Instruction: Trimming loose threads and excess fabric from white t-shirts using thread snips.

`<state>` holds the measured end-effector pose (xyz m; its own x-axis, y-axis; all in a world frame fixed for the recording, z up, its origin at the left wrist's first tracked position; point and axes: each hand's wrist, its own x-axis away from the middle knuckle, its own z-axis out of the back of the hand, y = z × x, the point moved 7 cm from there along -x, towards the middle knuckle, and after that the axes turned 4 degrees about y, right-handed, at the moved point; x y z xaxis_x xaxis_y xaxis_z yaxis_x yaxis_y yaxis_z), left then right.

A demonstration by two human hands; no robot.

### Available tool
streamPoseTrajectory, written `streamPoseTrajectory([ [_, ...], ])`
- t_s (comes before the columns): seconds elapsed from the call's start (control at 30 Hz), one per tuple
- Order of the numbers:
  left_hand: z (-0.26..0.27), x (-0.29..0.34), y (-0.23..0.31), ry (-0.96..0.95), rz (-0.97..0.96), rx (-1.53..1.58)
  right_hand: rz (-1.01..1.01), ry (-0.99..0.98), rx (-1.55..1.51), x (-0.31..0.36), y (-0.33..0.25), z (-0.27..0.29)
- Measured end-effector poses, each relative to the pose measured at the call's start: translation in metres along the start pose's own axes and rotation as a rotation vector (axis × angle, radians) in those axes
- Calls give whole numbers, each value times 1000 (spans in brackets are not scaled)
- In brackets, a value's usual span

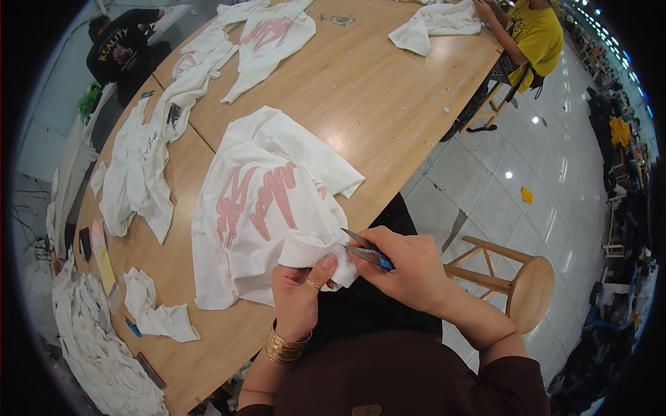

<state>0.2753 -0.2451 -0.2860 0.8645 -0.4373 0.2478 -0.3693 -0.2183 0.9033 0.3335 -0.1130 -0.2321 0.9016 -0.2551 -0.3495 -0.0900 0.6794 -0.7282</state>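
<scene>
A white shirt (229, 270) with pink lettering lies spread on the wooden table, its near edge lifted over the front of the table. My left hand (300, 295), wearing a ring and gold bracelets, pinches a bunched, folded part of the shirt, thumb on top. In my right hand (406, 267) is a pair of thread snips (374, 256) with blue on the handle. The snips' blades are parted and point left, their tips at the bunched fabric beside my left thumb. The fingertips of my left hand are hidden under the cloth.
More white garments (135, 173) lie along the table's left and far side. A heap of white cloth (97, 340) fills the near left. A wooden stool (531, 295) stands right of me. One person in yellow (538, 38) sits far right; another in black (128, 52) is far left.
</scene>
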Motion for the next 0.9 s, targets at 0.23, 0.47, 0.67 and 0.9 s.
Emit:
streamPoseTrajectory([
  [0.23, -6, -2, 3, 9, -210, -152, 99, -29, 48, -1, -6, -6],
  [0.47, -9, -4, 9, 3, -189, -226, -127, -31, -83, -5, 14, -8],
  [0.67, -3, -6, -1, 68, 25, 18, -408, -146, -308, 0, 17, -2],
  [0.9, 1, -5, 2, 64, -6, -62, -199, -250, -105, 20, 4, -2],
])
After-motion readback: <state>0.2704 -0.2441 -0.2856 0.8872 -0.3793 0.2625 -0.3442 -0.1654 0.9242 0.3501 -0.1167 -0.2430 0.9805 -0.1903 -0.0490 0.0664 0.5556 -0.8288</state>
